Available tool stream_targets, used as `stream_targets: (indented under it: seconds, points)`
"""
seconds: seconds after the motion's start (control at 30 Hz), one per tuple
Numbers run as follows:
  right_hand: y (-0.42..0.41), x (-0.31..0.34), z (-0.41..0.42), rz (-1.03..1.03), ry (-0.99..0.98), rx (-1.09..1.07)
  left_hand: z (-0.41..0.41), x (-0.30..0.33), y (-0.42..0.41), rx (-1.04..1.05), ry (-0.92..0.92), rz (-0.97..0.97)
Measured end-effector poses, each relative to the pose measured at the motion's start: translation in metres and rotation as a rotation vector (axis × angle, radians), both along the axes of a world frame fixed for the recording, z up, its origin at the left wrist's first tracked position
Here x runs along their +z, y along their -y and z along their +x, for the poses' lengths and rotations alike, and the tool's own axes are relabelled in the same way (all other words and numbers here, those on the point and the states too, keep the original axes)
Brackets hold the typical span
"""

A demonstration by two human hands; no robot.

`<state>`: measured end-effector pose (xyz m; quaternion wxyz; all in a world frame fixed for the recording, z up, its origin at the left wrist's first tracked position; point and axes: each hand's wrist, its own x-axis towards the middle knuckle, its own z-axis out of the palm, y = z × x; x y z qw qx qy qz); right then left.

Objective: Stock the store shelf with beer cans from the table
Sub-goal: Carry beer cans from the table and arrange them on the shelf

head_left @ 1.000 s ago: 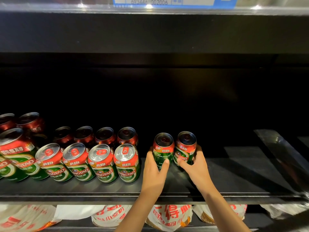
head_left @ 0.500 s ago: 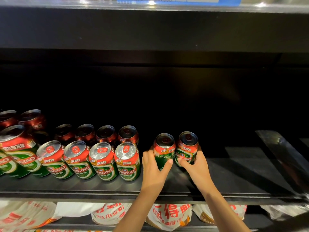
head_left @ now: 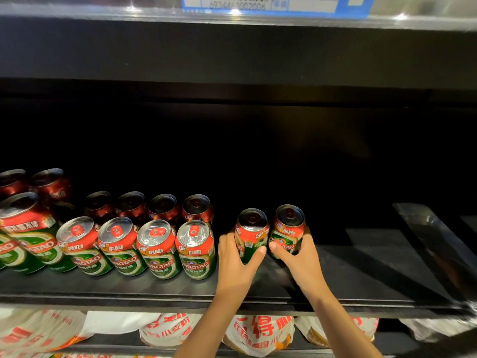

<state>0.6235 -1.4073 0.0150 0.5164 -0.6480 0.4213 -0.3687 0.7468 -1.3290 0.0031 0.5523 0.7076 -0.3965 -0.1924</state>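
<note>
A dark shelf (head_left: 361, 275) runs across the view, its back wall lost in shadow. Above it sits the edge of a higher shelf carrying a blue and white price label (head_left: 273, 5) with a barcode, its print too blurred to read. Below the dark shelf, white bags (head_left: 258, 332) with red lettering lie side by side on a lower level.

On the left half of the shelf stands a block of green and red beer cans. A near row of cans (head_left: 136, 248) has four cans upright and touching along the front, with larger-looking cans at the far left edge. Behind it a far row of cans (head_left: 147, 208) stands in shadow, only the tops and red bands clear.

To the right of that block, just apart from it, two more cans stand side by side on the shelf, close together, roughly level with the gap between the two rows. The left hand (head_left: 236, 262) has its grip closed around the left can (head_left: 251, 233), thumb across the front and fingers wrapped behind. The right hand (head_left: 300, 262) grips the right can (head_left: 287, 229) in the same way, thumb on the front face. Both forearms reach up from the near edge, over the shelf lip. The right part of the shelf is bare dark board.
</note>
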Motion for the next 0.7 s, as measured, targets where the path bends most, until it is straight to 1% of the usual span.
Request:
stream_targets:
  seconds: [0.1,0.2,0.37,0.5,0.7]
  points:
    - [0.0012,-0.0015,-0.0007,0.001,-0.007,-0.014,-0.0003,0.0017,0.0000,-0.019,-0.121,-0.001]
    - [0.0018,-0.0035,-0.0010,0.012,-0.018,-0.016,0.0012,0.0001,0.0017,0.036,-0.159,-0.011]
    - [0.0008,-0.0025,-0.0013,0.002,-0.032,0.003,0.0028,-0.0040,0.0014,0.039,-0.052,-0.020]
    - [-0.0001,-0.0014,-0.0027,0.000,-0.030,0.022,0.0018,-0.0051,0.0004,-0.018,-0.130,-0.012]
    - [0.0004,-0.0026,-0.0042,-0.009,-0.013,0.026,-0.0026,-0.0045,0.0013,-0.024,-0.082,0.026]
